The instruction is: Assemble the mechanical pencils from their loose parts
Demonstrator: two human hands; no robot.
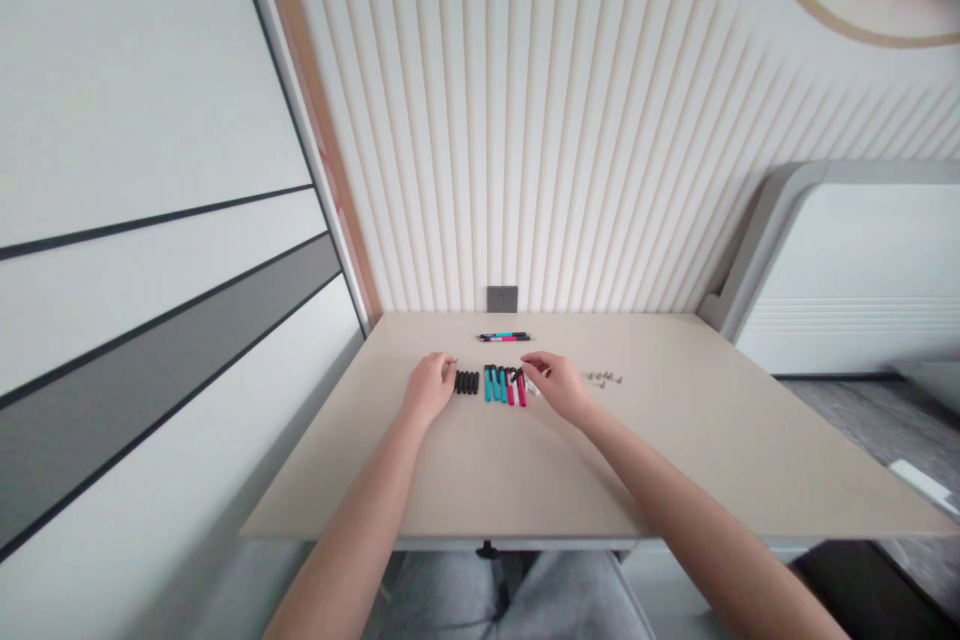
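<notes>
The left hand [429, 384] hovers over the table [450, 480] at the left end of a row of short black pieces [468, 383], its fingers bent and the tips drawn close to each other; whether they pinch something small, I cannot tell. The right hand [559, 386] reaches in from the other side, thumb and fingers curled toward the far end of the coloured barrels [495, 385]. A tilted black piece [516, 375] shows right at its fingertips, over the red barrels [522, 391], but whether it is pinched or only lies there, I cannot tell.

The coloured barrels lie side by side between the two hands, blue ones on the left and red ones on the right, with black parts at their far ends. The black pieces are just beside them on the left. The left hand hides part of that row's outer end, and the right hand partly covers some whitish bits [532, 387] next to the red barrels. Beyond the right hand, small pieces [604, 378] lie scattered, too tiny to make out well.

Farther back, a few pens [505, 336] lie crosswise, well apart from both hands, in front of a dark wall plate [502, 299] on the ribbed wall [480, 120]. A pale panelled cabinet [150, 150] flanks the table on the left, and a padded headboard [847, 260] stands off to the right
</notes>
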